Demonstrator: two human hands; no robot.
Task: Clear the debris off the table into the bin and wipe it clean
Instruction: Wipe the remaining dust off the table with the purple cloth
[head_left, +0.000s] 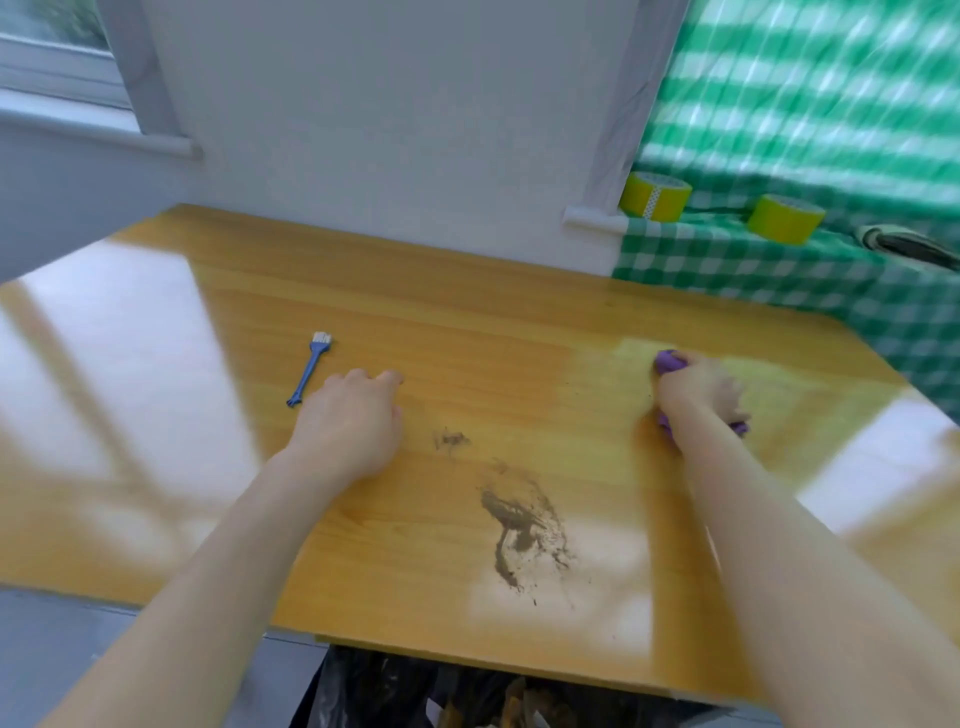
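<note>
Dirt smear (519, 525) sits lower centre on the table (467, 322), apart from my right hand (698, 387), which I see clenched round the purple cloth (669, 361) at mid right. My left hand (348, 421) rests loose on the wood, just beside the blue brush (310, 371).

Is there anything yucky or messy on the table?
Yes. A dark brown smear of dirt is spread over the wooden table near its front edge. A smaller smudge lies just beyond it, by the left hand. The right hand grips a purple cloth farther right, off the dirt.
</note>
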